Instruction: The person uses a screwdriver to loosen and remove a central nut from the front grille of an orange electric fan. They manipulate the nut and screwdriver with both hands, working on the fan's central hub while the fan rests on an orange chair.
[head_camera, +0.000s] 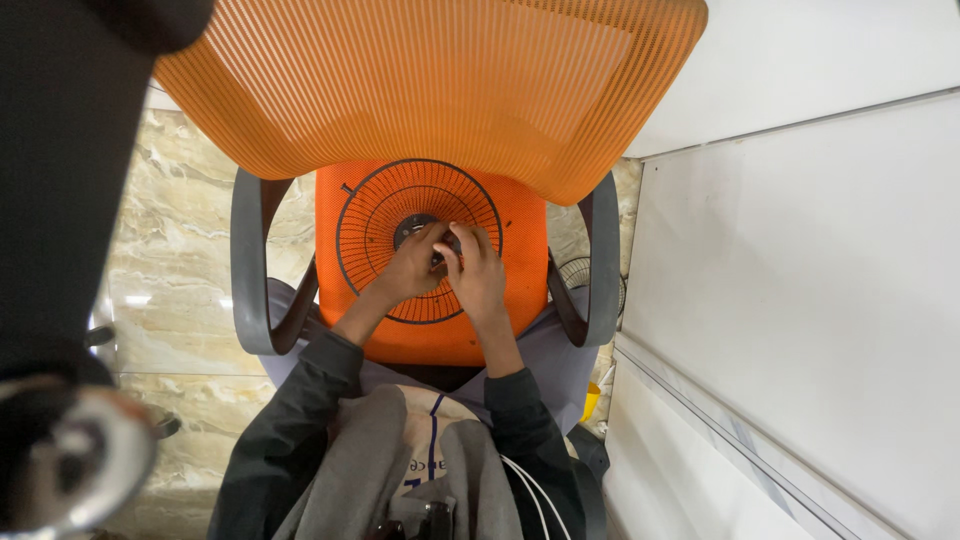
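A round black wire fan grille (372, 220) lies flat on the orange seat (520, 240) of an office chair. Both hands meet at the grille's dark centre hub (412, 225). My left hand (410, 268) rests on the grille with its fingers curled onto the hub. My right hand (476, 272) sits beside it, fingers pinched around a small part at the hub; the part itself is hidden under the fingers. Dark grey sleeves cover both forearms.
The chair's orange mesh backrest (430, 80) hangs over the far side, with grey armrests (250, 270) left and right. A white panel (800, 300) stands at the right, marble floor (180, 250) at the left. Another fan grille (582, 272) shows past the right armrest.
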